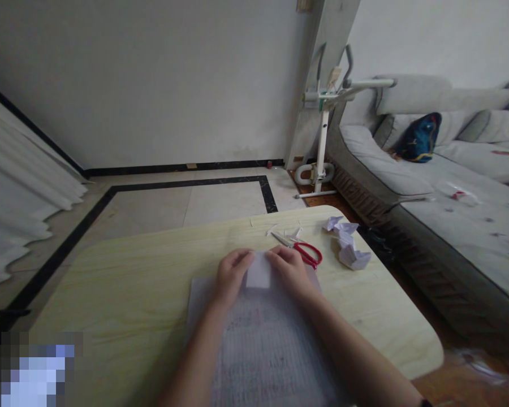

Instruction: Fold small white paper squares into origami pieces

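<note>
A small white piece of paper [258,272] is held between my two hands, over the far part of a large printed sheet [258,345] on the table. My left hand [234,272] pinches its left edge, thumb towards the middle. On the opposite edge, my right hand [290,270] has its fingers closed the same way. Red-handled scissors [309,253] lie just beyond my right hand, blades pointing away to the left. Narrow paper scraps [294,233] are scattered by the blades. Folded white paper pieces [348,243] sit near the table's right edge.
The pale wooden table [123,294] has rounded corners. To the right stands a long grey sofa [462,226] with a blue bag [422,138] on it. White exercise equipment [322,135] rises behind the table, and a white curtain [21,186] hangs at left.
</note>
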The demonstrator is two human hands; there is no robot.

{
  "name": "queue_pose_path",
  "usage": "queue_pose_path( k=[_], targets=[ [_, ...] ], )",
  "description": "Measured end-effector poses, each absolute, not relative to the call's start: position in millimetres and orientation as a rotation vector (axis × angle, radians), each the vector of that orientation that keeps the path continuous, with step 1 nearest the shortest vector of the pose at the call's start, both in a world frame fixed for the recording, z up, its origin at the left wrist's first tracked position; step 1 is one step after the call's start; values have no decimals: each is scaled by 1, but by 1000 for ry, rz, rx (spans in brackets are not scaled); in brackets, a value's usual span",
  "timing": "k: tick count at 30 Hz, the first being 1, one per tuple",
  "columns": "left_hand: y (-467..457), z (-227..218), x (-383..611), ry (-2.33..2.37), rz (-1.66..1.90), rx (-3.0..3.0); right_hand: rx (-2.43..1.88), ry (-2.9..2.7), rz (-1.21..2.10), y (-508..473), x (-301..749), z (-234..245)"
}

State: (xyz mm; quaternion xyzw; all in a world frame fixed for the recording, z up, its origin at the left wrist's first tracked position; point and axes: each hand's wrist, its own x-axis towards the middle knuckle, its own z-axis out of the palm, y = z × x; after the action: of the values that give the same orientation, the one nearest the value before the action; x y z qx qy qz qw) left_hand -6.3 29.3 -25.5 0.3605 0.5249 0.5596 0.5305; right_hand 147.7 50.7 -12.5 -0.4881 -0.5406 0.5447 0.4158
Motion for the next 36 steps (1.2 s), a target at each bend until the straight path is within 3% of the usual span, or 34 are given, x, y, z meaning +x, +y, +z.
queue_pose_path(
  k=[36],
  targets=[
    [25, -13, -1, 1333, 1286, 961, -1193, -1496, 1196, 46, 144, -16]
  ],
)
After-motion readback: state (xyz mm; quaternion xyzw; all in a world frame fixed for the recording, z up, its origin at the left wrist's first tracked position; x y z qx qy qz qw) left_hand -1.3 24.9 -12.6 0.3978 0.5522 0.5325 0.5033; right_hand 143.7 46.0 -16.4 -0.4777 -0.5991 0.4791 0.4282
